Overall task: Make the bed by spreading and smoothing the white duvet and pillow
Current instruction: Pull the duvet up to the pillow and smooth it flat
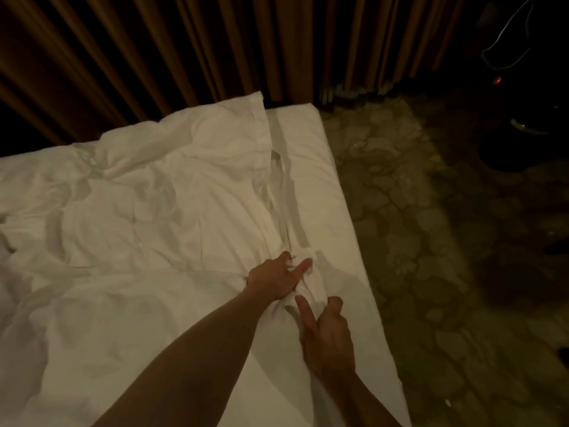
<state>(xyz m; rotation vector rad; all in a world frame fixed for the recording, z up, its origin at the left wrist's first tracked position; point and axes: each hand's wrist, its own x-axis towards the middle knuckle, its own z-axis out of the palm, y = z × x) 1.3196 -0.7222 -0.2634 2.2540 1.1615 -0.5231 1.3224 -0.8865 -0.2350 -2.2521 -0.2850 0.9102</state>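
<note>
Both hands, left hand (275, 280) and right hand (328, 332), bunch the duvet (129, 229) edge.

The room is dim, with a warm yellowish cast. The white duvet (129, 211) is the brightest area, its creases marked by soft grey shadows. The forearms throw faint shadows across the bedding. The brown curtain (184, 50) fades to near black between folds, and the patterned carpet (415, 226) sinks into darkness at the right corners. Detail is soft and grainy; straight edges bow with wide-angle distortion.
</note>
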